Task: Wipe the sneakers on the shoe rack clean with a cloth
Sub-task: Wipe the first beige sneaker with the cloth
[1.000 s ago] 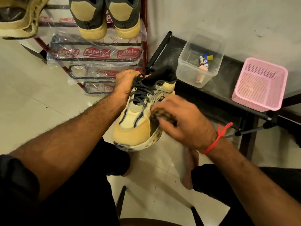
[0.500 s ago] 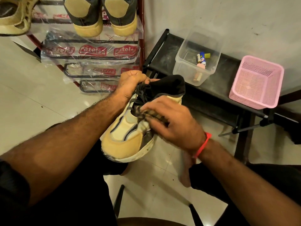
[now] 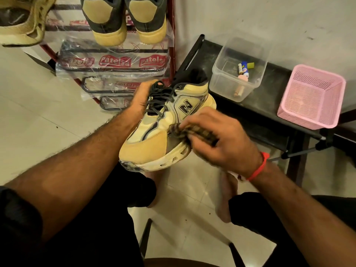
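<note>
My left hand grips a yellow and cream sneaker with black laces by its far side, toe pointing down toward me. Its white sole is scuffed dark at the toe. My right hand holds a crumpled dark checked cloth pressed against the sneaker's right side, just above the sole. Behind stands the red-framed shoe rack, its shelves wrapped in printed plastic. A pair of dark and yellow shoes sits on the upper shelf, heels toward me.
A tan mesh shoe lies at the rack's left end. A low black bench on the right carries a clear tub with small items and a pink basket. My knees and bare feet are over the tiled floor.
The sneaker has turned so its right side with the N logo faces up. My right hand with the cloth has slid from the laces down to the side by the sole.
</note>
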